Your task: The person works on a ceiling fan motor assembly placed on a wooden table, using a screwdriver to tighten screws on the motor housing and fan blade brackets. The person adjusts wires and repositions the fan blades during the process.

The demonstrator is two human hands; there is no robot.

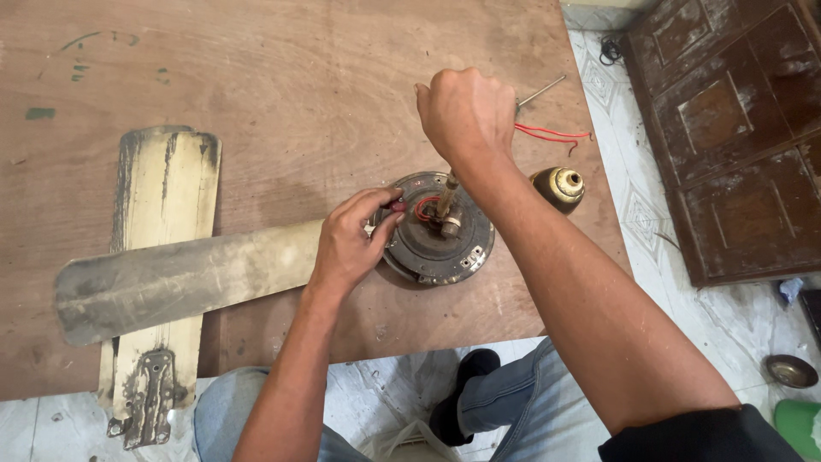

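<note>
A round, tarnished metal ceiling-fan motor housing (438, 231) lay flat near the front edge of the wooden surface (282, 77), its short brown shaft (445, 198) standing upright from the centre. Red wire (421, 208) looped beside the shaft. One grimy, worn blade (184, 278) stretched away to the left.

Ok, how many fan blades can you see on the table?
2. One blade lies crosswise, running to the motor by the left hand. The other blade lies beneath it, detached. None seem hidden.
</note>
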